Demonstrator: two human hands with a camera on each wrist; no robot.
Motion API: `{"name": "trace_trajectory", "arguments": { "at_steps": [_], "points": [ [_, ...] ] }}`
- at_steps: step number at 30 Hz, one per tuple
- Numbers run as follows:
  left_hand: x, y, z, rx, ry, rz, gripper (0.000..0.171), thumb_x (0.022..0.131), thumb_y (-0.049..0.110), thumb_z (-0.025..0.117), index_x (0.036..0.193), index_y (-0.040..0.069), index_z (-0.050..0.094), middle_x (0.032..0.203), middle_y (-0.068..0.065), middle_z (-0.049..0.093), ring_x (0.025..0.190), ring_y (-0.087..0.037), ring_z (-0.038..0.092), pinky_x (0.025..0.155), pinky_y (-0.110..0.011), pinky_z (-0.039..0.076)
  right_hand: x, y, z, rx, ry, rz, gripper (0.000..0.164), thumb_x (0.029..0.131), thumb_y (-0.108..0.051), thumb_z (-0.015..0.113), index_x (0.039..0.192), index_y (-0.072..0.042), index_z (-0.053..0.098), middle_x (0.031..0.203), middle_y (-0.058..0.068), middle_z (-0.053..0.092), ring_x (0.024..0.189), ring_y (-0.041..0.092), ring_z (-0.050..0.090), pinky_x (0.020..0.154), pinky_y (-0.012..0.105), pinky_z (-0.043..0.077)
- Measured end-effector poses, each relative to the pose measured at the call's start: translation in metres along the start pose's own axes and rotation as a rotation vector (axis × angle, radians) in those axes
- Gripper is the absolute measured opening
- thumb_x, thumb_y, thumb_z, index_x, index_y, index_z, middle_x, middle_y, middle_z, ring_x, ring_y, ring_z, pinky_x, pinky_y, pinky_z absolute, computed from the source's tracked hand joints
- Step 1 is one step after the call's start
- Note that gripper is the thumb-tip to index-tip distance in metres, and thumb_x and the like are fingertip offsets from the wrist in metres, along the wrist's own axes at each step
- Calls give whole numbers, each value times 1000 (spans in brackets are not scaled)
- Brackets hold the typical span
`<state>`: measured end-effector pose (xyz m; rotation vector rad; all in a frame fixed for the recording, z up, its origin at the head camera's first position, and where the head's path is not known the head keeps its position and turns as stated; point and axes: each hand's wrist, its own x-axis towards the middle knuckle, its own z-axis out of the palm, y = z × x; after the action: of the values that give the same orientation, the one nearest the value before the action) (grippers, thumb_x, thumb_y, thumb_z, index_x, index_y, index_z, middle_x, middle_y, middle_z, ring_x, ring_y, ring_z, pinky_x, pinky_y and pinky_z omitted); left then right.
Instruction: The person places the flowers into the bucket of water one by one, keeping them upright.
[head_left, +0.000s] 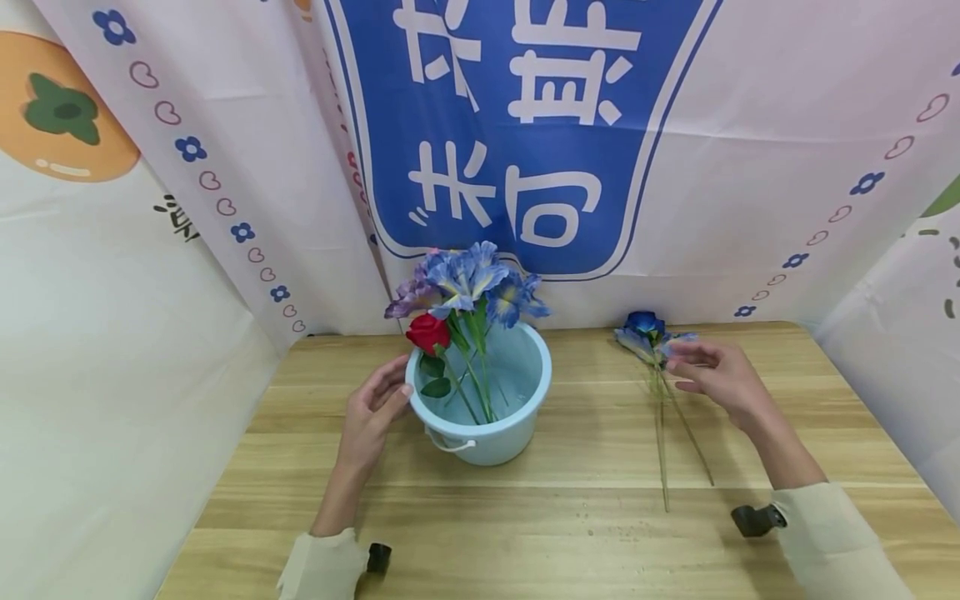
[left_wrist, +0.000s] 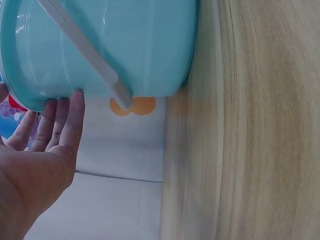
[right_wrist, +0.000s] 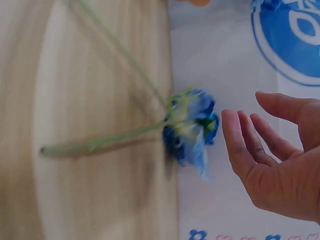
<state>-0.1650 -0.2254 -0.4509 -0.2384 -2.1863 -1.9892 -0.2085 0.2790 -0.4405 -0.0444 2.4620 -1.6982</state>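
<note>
A light blue bucket [head_left: 536, 392] with a white handle [head_left: 453, 446] stands on the table. My left hand [head_left: 375, 408] touches its left side near the rim, and in the left wrist view extended fingers [left_wrist: 72, 122] meet the bucket wall [left_wrist: 145, 45]. Inside the bucket lean a red rose [head_left: 428, 333], blue irises [head_left: 465, 279] and a purple flower [head_left: 411, 298]. My right hand [head_left: 712, 375] hovers beside a blue rose [head_left: 645, 323] and a pale blue flower [head_left: 636, 343] lying on the table. In the right wrist view its fingers are spread apart, holding nothing.
The wooden table [head_left: 585, 533] carries a few water drops near its front. Two thin stems [head_left: 663, 458] stretch toward the front edge. A white printed curtain [head_left: 750, 167] hangs behind the table, with more white cloth [head_left: 112, 375] along the left side.
</note>
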Motion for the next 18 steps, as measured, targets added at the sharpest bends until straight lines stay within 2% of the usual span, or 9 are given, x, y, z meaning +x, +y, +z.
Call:
{"name": "trace_trajectory", "arguments": {
  "at_steps": [4, 8, 15, 18],
  "points": [
    [0, 0, 0, 4, 1, -3, 49, 106, 4, 62, 153, -4, 52, 145, -34, 58, 113, -3, 69, 98, -18, 63, 3, 14, -5, -2, -28, 52, 57, 109, -18, 64, 156, 10, 45, 151, 34, 52, 106, 2, 71, 101, 32, 66],
    [0, 0, 0, 10, 4, -8, 49, 106, 4, 62, 153, -3, 52, 145, -33, 59, 113, -3, 69, 98, -18, 63, 6, 29, -7, -8, -67, 89, 59, 109, -19, 64, 155, 12, 44, 153, 36, 53, 110, 11, 74, 99, 33, 67],
    [0, 0, 0, 12, 7, -8, 49, 105, 3, 62, 153, -3, 52, 145, -33, 59, 112, -3, 69, 97, -18, 63, 12, 45, -6, 42, -107, 136, 59, 109, -14, 63, 156, 14, 41, 154, 37, 51, 106, 3, 73, 99, 31, 67],
    [0, 0, 0, 12, 8, -4, 49, 105, 3, 62, 153, -3, 52, 145, -33, 59, 112, -3, 69, 97, -18, 63, 13, 47, -5, 73, -113, 153, 59, 109, -12, 63, 156, 14, 40, 152, 34, 55, 104, 1, 73, 98, 30, 67]
  ]
}}
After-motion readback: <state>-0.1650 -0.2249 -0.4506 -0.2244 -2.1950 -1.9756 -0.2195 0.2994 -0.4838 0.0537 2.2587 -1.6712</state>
